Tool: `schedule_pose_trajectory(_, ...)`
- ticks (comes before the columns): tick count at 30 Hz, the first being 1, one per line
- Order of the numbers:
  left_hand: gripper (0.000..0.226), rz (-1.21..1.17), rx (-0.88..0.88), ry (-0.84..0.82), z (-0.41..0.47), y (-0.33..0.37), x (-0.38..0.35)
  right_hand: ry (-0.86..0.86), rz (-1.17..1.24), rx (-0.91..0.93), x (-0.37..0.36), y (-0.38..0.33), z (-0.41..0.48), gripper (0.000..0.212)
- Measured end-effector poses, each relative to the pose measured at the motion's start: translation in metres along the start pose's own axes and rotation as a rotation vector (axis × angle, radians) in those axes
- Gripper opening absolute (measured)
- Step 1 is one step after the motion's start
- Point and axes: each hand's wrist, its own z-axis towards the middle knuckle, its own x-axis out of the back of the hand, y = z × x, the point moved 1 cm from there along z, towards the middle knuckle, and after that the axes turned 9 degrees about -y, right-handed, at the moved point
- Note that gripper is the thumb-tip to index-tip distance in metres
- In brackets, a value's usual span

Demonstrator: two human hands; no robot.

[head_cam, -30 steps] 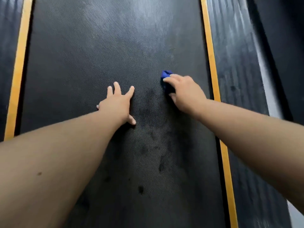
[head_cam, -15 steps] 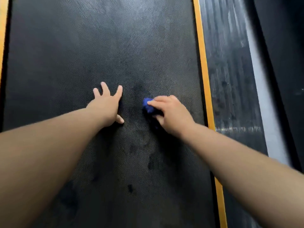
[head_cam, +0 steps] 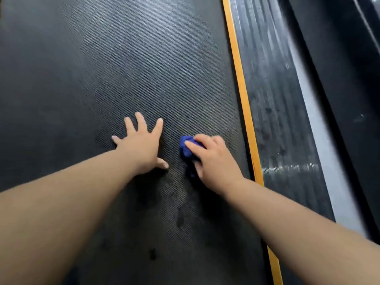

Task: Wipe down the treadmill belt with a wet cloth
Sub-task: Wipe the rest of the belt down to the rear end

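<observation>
The black textured treadmill belt fills most of the view. My right hand presses a bunched blue cloth onto the belt, right of centre; most of the cloth is hidden under the fingers. My left hand lies flat on the belt with fingers spread, just left of the cloth and not touching it. Darker wet smears and spots mark the belt below the hands, between my forearms.
An orange stripe borders the belt on the right. Beyond it runs the ribbed black side rail, then a grey strip and dark floor at the far right.
My right hand has drawn the cloth back toward me from the far position, then shifted slightly right. The view has swung left to right; the left orange stripe is out of frame.
</observation>
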Motion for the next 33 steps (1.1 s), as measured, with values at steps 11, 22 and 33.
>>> schedule_pose_trajectory(11,0.131,-0.005,0.01,-0.021,0.001,0.003,0.003,0.028,-0.083,-0.207,0.021,0.002,0.033,0.047)
schedule_pose_trajectory(22,0.132,-0.008,0.02,-0.071,0.003,0.007,0.007,0.115,-0.101,-0.159,0.016,0.029,0.067,0.046)
schedule_pose_trajectory(33,0.133,0.049,0.008,-0.092,0.0,0.008,0.014,-0.145,0.037,-0.16,0.015,-0.005,0.017,0.065)
